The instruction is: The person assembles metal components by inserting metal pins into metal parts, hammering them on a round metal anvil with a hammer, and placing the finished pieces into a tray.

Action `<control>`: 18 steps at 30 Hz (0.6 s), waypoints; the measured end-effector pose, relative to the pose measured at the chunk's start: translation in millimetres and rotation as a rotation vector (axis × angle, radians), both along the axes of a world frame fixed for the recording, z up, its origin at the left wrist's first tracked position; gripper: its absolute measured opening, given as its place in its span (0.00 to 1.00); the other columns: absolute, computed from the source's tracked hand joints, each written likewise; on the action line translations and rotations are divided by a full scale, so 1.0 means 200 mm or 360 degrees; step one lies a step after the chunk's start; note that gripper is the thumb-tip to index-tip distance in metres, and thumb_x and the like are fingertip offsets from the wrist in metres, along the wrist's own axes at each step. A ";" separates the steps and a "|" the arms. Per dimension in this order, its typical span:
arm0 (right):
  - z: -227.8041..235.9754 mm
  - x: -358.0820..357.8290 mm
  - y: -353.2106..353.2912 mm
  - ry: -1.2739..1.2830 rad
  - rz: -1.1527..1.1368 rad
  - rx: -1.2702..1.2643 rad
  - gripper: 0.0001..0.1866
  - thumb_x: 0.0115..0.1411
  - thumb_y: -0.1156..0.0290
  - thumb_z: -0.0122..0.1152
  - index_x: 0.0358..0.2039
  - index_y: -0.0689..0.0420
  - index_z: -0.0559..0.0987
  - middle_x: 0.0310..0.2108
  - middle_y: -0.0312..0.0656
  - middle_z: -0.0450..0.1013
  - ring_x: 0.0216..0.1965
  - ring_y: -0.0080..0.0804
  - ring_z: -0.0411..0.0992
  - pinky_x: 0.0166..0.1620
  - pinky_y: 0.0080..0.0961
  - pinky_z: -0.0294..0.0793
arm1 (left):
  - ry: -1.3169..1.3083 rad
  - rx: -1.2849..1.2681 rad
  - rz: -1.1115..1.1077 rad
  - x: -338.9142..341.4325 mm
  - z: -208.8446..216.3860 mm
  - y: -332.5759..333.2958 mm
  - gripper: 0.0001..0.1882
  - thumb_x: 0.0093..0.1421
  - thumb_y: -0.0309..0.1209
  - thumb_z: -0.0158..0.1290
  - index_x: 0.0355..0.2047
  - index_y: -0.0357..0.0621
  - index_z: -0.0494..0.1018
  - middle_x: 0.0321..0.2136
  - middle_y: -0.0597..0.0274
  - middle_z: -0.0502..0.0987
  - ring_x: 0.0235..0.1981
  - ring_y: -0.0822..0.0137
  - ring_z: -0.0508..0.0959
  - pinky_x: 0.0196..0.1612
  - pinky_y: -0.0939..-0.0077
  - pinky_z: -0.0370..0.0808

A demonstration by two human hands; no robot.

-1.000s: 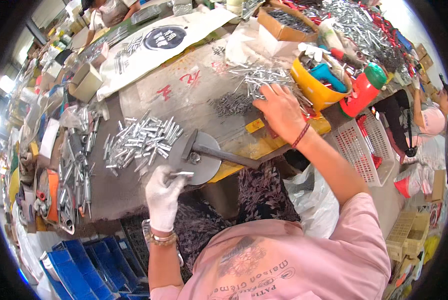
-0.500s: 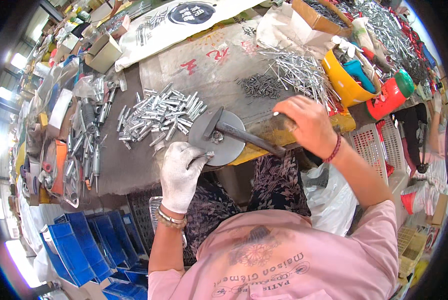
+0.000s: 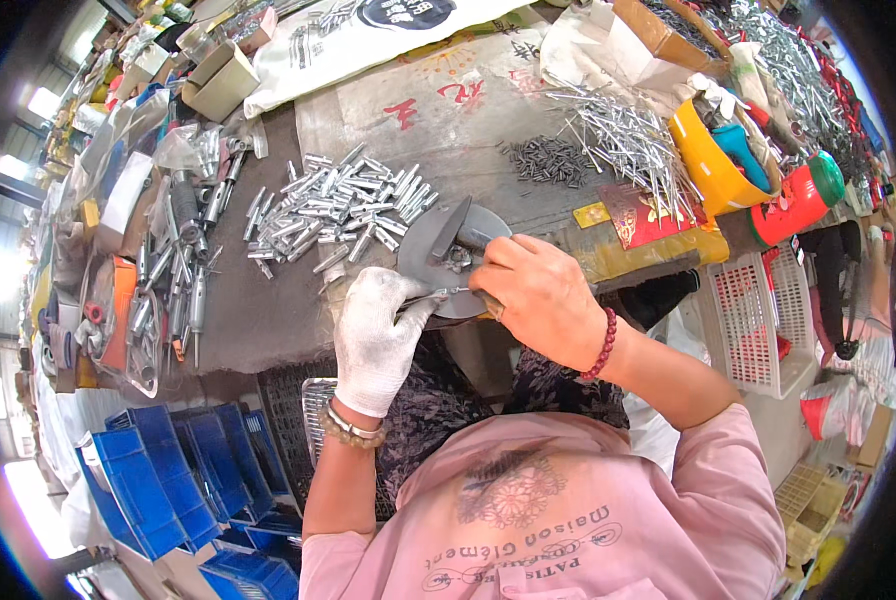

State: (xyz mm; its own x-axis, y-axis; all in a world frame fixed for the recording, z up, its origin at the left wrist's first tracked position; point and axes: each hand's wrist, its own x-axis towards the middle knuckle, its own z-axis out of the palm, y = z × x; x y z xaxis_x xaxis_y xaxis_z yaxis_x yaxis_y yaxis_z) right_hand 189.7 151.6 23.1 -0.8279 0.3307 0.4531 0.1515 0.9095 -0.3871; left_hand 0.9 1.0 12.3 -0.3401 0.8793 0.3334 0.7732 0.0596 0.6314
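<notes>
My gloved left hand (image 3: 373,335) pinches a small silver metal piece (image 3: 446,293) between thumb and fingertips, over the near edge of a round grey metal disc (image 3: 423,250). My bare right hand (image 3: 540,300) comes close to the piece's right end with its fingers bent together; anything inside them is hidden. A hammer (image 3: 452,228) rests on the disc, its handle largely covered by my right hand. Beyond the disc, to the left, lies a heap of silver metal cylinders (image 3: 343,210).
Short dark pins (image 3: 548,162) and long thin silver rods (image 3: 633,140) are piled at the back right. A yellow container (image 3: 703,165) and a red bottle (image 3: 788,215) stand farther right. Grey tools (image 3: 178,240) lie left. Blue bins (image 3: 158,480) sit below the table's left side.
My right hand has moved left and down from beyond the hammer handle's end to the metal piece at my left fingertips. The left hand still pinches the piece. The view has shifted slightly.
</notes>
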 end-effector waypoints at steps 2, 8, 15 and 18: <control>0.00 -0.01 0.00 0.0024 0.0015 0.0006 0.06 0.54 0.78 0.69 0.33 0.54 0.84 0.36 0.39 0.73 0.42 0.43 0.76 0.47 0.40 0.79 | 0.0029 0.0077 -0.0039 -0.01 -0.01 -0.01 0.11 0.54 0.21 0.72 0.36 0.40 0.84 0.35 0.56 0.80 0.41 0.53 0.80 0.47 0.61 0.77; -0.02 -0.02 0.01 0.0063 0.0064 0.0002 0.03 0.57 0.76 0.68 0.32 0.53 0.83 0.36 0.38 0.73 0.43 0.41 0.75 0.48 0.40 0.77 | 0.0021 0.0077 -0.0062 -0.01 -0.01 -0.01 0.10 0.53 0.20 0.71 0.35 0.41 0.84 0.35 0.57 0.80 0.41 0.54 0.81 0.47 0.61 0.78; -0.04 -0.03 0.02 0.0045 0.0110 0.0006 0.03 0.58 0.74 0.67 0.33 0.52 0.84 0.36 0.37 0.73 0.43 0.40 0.75 0.48 0.39 0.77 | 0.0018 0.0121 -0.0070 0.00 -0.02 -0.01 0.10 0.53 0.19 0.71 0.35 0.41 0.84 0.35 0.56 0.80 0.42 0.54 0.81 0.47 0.62 0.78; -0.03 -0.05 0.01 0.0087 0.0113 0.0093 0.09 0.54 0.77 0.67 0.36 0.52 0.87 0.34 0.37 0.74 0.41 0.41 0.76 0.47 0.38 0.79 | -0.0062 0.0084 -0.0070 0.00 -0.02 0.00 0.10 0.53 0.19 0.71 0.35 0.41 0.84 0.35 0.56 0.81 0.42 0.54 0.81 0.47 0.62 0.78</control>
State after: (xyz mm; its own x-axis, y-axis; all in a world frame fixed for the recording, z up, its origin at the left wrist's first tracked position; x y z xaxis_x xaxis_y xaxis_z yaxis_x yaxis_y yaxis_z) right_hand 179.1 154.0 16.1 -0.8217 0.2435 0.5153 0.0657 0.9386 -0.3387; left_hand 0.5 1.0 7.4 -0.3151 0.8752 0.3671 0.7490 -0.0082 0.6625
